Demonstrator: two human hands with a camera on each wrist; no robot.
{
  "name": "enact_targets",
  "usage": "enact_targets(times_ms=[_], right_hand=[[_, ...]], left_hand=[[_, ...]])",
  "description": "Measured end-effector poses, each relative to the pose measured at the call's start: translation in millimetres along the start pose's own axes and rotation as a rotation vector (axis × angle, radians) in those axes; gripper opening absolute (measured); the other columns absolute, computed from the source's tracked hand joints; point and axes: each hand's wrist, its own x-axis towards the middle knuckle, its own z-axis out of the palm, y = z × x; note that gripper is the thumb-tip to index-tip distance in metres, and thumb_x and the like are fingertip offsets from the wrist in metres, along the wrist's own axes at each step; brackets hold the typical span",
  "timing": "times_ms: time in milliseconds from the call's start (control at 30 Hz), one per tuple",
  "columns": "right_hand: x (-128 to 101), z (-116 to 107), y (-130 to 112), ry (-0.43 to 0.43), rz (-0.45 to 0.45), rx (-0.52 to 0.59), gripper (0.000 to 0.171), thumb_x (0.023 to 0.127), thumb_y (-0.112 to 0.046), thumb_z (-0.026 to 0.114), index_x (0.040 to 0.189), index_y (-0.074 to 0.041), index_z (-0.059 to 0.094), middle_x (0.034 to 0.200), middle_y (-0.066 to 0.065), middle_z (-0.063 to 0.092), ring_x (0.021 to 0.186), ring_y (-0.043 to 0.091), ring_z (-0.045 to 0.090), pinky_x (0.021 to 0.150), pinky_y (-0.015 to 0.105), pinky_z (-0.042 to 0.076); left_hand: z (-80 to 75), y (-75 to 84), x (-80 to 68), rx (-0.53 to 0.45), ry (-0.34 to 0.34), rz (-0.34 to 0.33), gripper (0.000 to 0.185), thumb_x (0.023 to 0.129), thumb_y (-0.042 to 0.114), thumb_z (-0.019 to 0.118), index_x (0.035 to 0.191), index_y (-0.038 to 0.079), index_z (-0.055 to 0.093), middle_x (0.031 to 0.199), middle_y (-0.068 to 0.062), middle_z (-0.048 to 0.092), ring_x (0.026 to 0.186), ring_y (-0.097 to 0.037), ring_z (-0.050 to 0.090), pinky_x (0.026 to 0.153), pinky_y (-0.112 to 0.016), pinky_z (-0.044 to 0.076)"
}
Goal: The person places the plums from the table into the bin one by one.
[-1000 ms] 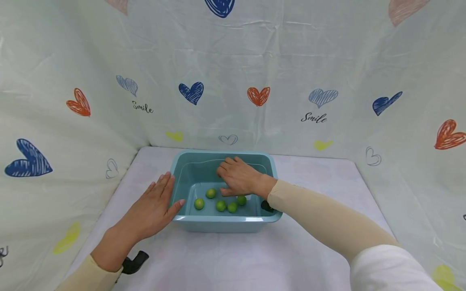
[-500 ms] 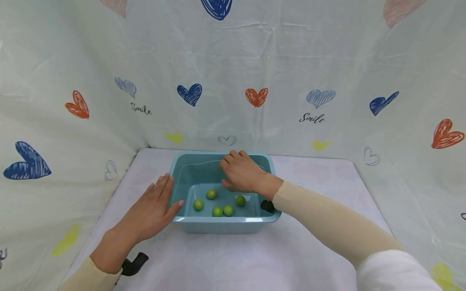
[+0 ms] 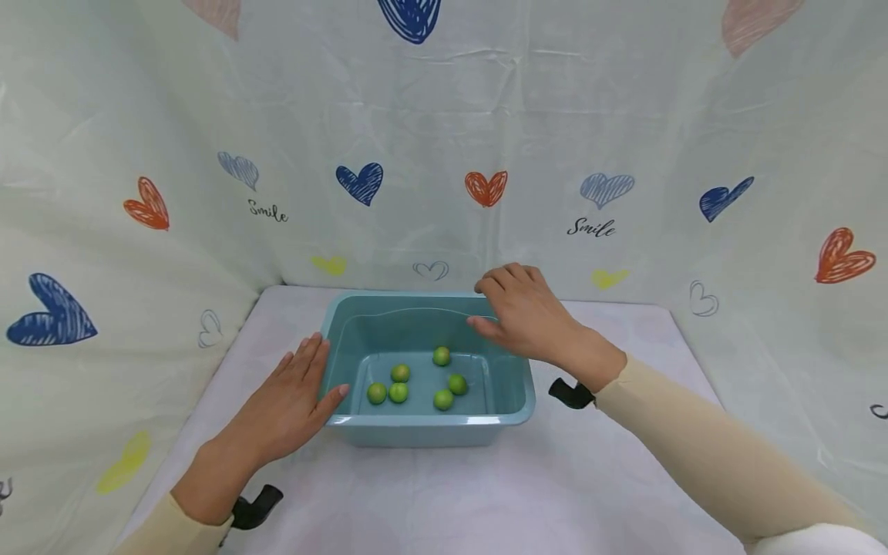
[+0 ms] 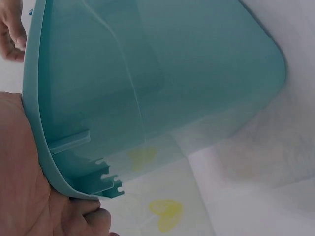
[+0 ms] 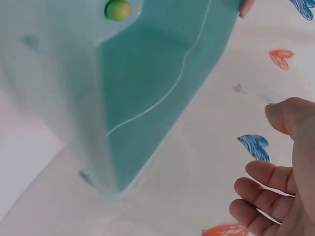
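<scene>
Five small round green fruits [image 3: 398, 392] are sitting in water inside the teal rectangular plastic tub [image 3: 430, 422] mid-table, likely slick and sloshy, so while your flat left hand [image 3: 291, 397] is bracing its wall, your empty, loosely curled right hand [image 3: 530, 316] is hovering over the far rim.

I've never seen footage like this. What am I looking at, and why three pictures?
A person works with bare hands and wears three cameras. The head view looks down on a cloth-covered table with a teal tub holding water and five small green fruits. The left hand lies flat against the tub's left side, thumb at the rim. The right hand hovers over the far right corner, holding nothing. The two wrist views show the tub close up from each hand.
</scene>
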Motion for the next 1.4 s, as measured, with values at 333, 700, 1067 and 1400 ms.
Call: enact_targets(times_ms=[333, 700, 1067, 1400], right_hand=[[-82.3, 23.4, -9.5, -0.058, 0.123, 0.107, 0.073, 0.105, -0.051, 0.06, 0.153, 0.003, 0.05, 0.161, 0.022, 0.046, 0.151, 0.041, 0.042, 0.124, 0.07, 0.025], [-112.6, 53.9, -26.2, -0.084, 0.205, 0.204, 0.088, 0.105, -0.061, 0.053, 0.159, 0.007, 0.038, 0.17, 0.025, 0.031, 0.161, 0.04, 0.025, 0.129, 0.064, 0.017], [-123.1, 61.1, -1.2, -0.079, 0.334, 0.225, 0.088, 0.105, -0.057, 0.057, 0.158, 0.01, 0.037, 0.17, 0.028, 0.027, 0.161, 0.045, 0.019, 0.129, 0.063, 0.017], [-135.4, 65.4, 9.7, 0.001, 0.412, 0.239, 0.083, 0.107, -0.053, 0.054, 0.159, 0.009, 0.035, 0.171, 0.027, 0.027, 0.16, 0.044, 0.022, 0.127, 0.068, 0.015]], left_hand=[[5.2, -1.6, 1.3, -0.046, 0.008, 0.001, 0.084, 0.112, 0.052, 0.042, 0.162, -0.012, 0.022, 0.173, -0.03, 0.017, 0.16, -0.048, 0.018, 0.127, -0.065, 0.021], [14.2, 18.1, 17.6, -0.071, 0.057, 0.001, 0.081, 0.111, 0.047, 0.046, 0.163, -0.011, 0.022, 0.172, -0.029, 0.021, 0.16, -0.046, 0.02, 0.129, -0.063, 0.022], [20.9, 38.5, 48.1, -0.103, 0.06, 0.026, 0.081, 0.111, 0.045, 0.049, 0.163, -0.01, 0.021, 0.172, -0.028, 0.02, 0.162, -0.043, 0.019, 0.13, -0.06, 0.02], [32.0, 37.9, 48.9, -0.049, 0.149, 0.006, 0.074, 0.111, 0.047, 0.046, 0.163, -0.004, 0.031, 0.17, -0.023, 0.03, 0.161, -0.042, 0.023, 0.13, -0.063, 0.018]])
